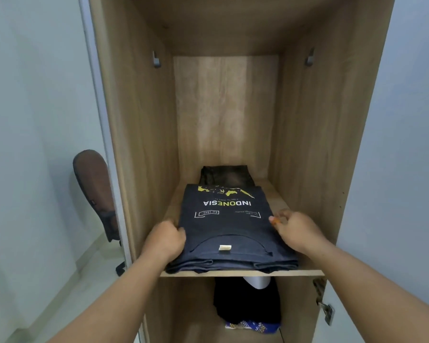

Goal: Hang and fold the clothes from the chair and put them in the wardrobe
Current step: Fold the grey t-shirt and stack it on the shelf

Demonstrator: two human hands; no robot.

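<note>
A folded dark navy T-shirt [229, 226] with an "INDONESIA" print lies on the wooden wardrobe shelf [278, 194], its collar toward me. My left hand [165, 240] grips the shirt's left edge with curled fingers. On the opposite side, my right hand [297, 231] has its fingertips on the right edge. Behind the shirt sits a folded pair of dark faded jeans [226, 175].
The wardrobe [320, 120] has wooden side walls close on both sides. Below the shelf hang black garments [245, 303] and a blue patterned cloth [252, 326]. A brown office chair [97, 191] stands at the left. An open door's hinge [326, 309] is at lower right.
</note>
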